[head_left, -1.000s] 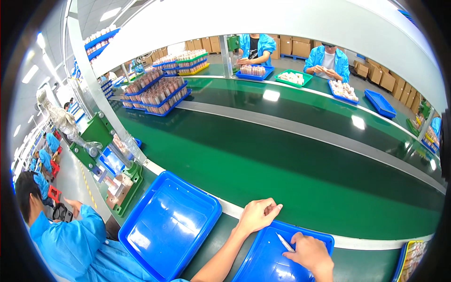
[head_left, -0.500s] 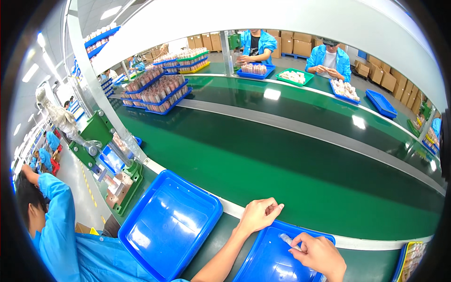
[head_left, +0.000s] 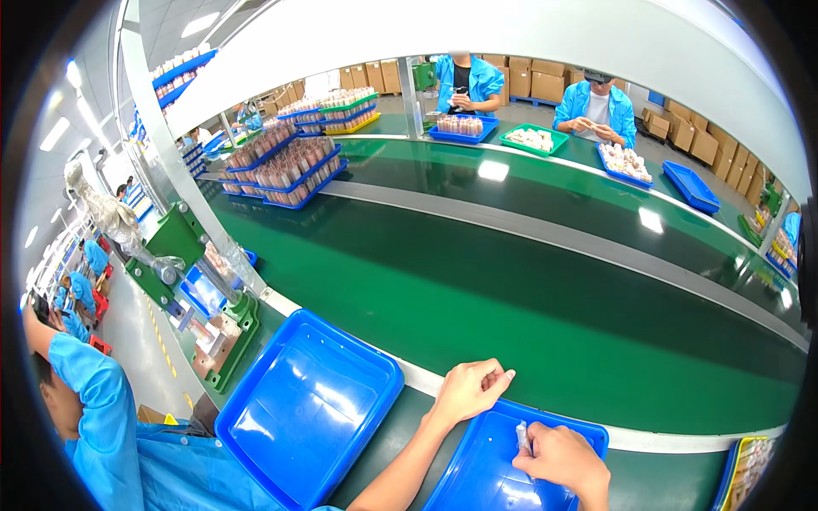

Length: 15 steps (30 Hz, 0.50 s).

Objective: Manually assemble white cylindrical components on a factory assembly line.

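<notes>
Over the blue tray [head_left: 460, 477] at the lower middle, my right hand [head_left: 562, 460] pinches a small clear, whitish plastic tube [head_left: 522, 437] between thumb and fingers. The tube points upward, and its lower part is hidden by the fingers. My left hand [head_left: 473, 389] rests at the tray's far edge beside the green belt, its fingers loosely curled in with nothing showing in them. To the left of my left forearm lies a second blue tray [head_left: 307, 409], with only a few tiny specks in it.
A green hand press [head_left: 226, 336] stands left of the trays, near a person in a blue jacket [head_left: 94, 409]. The green conveyor belt [head_left: 477, 298] runs across ahead. Stacked trays of tubes [head_left: 294, 175] stand far left on it. Two co-workers sit opposite; a filled yellow-rimmed tray [head_left: 745, 468] is at right.
My right hand has shifted slightly left and turned, so the tube now stands more upright. My left hand has stayed in place. The person at left has moved their raised arm.
</notes>
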Available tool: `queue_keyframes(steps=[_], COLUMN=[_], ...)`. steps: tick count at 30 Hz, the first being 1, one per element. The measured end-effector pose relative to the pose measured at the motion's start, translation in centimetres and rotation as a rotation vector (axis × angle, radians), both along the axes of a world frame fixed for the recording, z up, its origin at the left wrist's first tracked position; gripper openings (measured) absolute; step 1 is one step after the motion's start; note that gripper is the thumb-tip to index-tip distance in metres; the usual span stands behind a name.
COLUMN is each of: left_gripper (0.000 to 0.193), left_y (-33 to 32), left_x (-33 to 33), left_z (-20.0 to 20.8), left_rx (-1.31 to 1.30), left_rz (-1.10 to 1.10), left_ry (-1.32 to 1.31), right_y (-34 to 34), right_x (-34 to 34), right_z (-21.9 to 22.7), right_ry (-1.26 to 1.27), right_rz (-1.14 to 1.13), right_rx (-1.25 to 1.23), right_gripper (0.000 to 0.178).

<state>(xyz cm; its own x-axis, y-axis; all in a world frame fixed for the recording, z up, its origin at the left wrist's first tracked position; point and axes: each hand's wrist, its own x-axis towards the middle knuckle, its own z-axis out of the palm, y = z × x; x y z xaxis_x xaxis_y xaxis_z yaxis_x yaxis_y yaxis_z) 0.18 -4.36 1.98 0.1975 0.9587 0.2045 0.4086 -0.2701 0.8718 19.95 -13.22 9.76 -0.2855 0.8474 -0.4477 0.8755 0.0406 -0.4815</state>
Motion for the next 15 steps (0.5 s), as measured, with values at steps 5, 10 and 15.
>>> queue_keyframes(steps=[5, 10, 15], left_gripper=[0.03, 0.03, 0.03], left_y=[0.0, 0.1, 0.1], left_x=[-0.1, 0.0, 0.0], left_z=[-0.2, -0.2, -0.1], left_rx=[-0.01, 0.004, 0.004], left_rz=[-0.006, -0.006, -0.005], left_ry=[0.007, 0.002, 0.003], right_y=[-1.2, -1.8, -2.0], right_x=[0.1, 0.4, 1.6], right_z=[3.4, 3.8, 3.0], right_ry=[0.241, 0.183, 0.047], right_rz=[-0.041, -0.097, 0.023], right_rx=[0.198, 0.254, 0.194], right_gripper=[0.026, 0.025, 0.032])
